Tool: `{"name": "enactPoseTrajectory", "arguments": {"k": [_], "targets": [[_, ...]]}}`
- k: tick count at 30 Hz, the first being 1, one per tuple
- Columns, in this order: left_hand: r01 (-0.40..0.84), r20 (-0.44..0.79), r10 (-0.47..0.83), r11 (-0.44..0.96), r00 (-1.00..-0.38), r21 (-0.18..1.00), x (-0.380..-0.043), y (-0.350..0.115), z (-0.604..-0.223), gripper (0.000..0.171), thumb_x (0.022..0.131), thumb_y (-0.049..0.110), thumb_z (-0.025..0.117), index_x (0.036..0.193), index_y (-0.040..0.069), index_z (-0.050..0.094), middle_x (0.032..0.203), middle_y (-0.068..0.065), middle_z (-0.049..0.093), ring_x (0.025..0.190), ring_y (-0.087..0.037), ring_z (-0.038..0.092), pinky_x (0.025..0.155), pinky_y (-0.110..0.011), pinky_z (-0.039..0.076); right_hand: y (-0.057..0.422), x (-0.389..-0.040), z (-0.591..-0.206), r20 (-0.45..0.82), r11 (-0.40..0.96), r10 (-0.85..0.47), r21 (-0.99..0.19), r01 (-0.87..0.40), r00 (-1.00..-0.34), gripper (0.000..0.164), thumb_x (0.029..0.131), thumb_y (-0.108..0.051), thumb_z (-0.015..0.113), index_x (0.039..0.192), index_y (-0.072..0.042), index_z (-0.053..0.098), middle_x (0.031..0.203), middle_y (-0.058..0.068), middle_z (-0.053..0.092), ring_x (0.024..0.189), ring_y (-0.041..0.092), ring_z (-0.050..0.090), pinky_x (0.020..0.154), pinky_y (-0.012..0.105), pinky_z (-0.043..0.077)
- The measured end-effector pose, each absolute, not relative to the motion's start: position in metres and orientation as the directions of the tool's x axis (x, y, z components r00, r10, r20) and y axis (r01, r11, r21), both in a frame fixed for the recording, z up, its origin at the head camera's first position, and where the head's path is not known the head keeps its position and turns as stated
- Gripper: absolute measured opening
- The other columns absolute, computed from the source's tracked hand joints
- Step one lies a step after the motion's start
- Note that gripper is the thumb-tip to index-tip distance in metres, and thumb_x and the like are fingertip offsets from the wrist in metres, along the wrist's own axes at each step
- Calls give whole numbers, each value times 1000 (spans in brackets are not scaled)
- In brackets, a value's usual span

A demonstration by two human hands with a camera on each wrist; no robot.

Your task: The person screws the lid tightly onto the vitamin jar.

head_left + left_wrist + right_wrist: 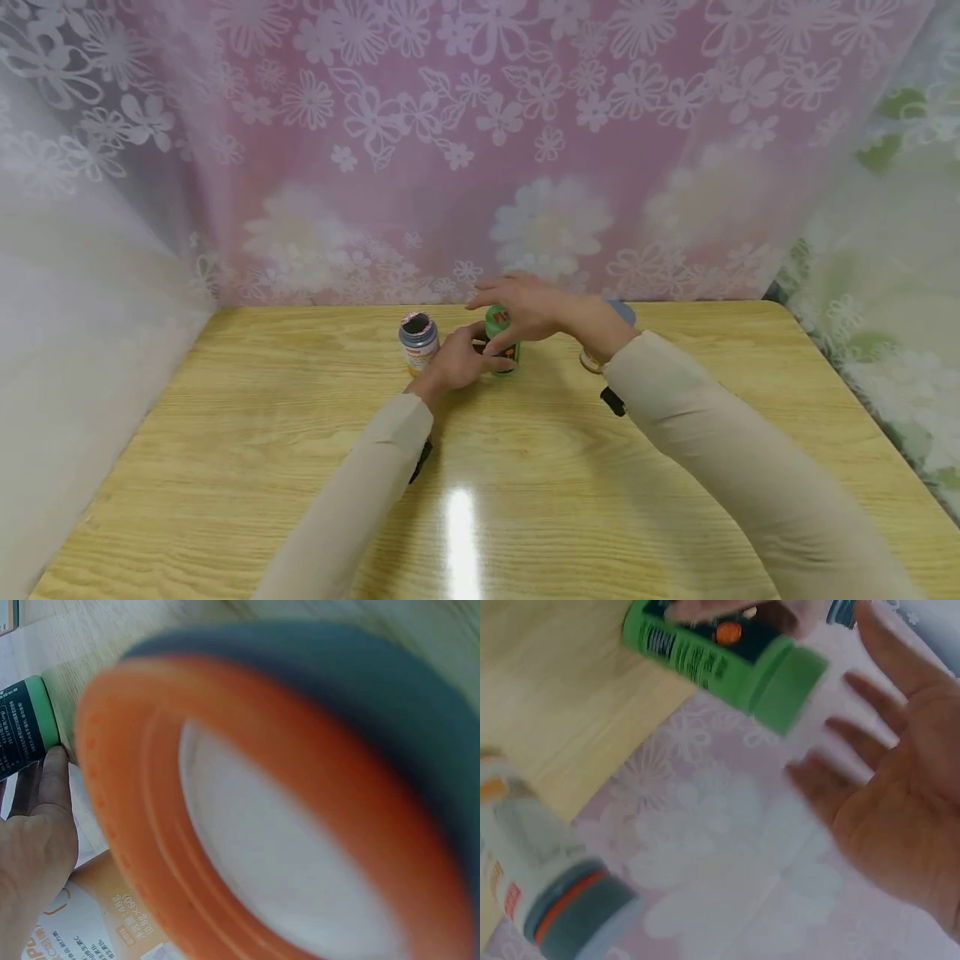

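A green bottle with a dark label (504, 353) and a green cap (789, 690) stands near the table's back edge. My left hand (459, 360) grips its body, thumb in front. Just above and beside the cap is my right hand (528, 307), fingers spread, holding nothing; the right wrist view shows a gap between hand and cap. Left of the bottle stands a white-and-orange jar (422, 357) with a grey-blue neck and dark top. A grey-blue lid with an orange inner ring (124, 761) looms blurred close to the left wrist camera.
A second white-and-orange jar (526, 851), wearing a grey-blue cap, stands right of the bottle, partly behind my right wrist in the head view. The wooden table (247, 433) meets a pink flowered curtain (450, 208) at the back; pale curtains hang at both sides.
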State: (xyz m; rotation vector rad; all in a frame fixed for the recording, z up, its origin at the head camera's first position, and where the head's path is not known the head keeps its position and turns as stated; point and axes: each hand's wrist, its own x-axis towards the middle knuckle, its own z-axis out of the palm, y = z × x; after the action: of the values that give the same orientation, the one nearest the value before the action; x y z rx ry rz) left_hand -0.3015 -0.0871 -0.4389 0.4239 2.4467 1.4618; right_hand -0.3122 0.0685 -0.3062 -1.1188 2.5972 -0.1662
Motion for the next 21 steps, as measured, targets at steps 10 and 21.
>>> {"name": "enactPoseTrajectory", "arguments": {"k": [10,21], "targets": [[114,-69,385,431,-920,895,-301,-86,-435,53,84,31,75,131,15,54,121,0,58,109,-17,58,89,-33,49,78,-319,-307,-255,613,-789,-292,-734,-559,36,90,-7,67,126,-9,63,129,8,55,117,25,51,96,41,42],[81,-95,366,438,-926,895,-299,-86,-439,57,84,33,76,134,19,52,121,-1,59,110,-18,58,91,-35,48,59,-307,-321,-189,845,-534,-102,-525,-824,34,91,-45,63,100,-12,68,82,2,63,68,16,58,58,30,47]]}}
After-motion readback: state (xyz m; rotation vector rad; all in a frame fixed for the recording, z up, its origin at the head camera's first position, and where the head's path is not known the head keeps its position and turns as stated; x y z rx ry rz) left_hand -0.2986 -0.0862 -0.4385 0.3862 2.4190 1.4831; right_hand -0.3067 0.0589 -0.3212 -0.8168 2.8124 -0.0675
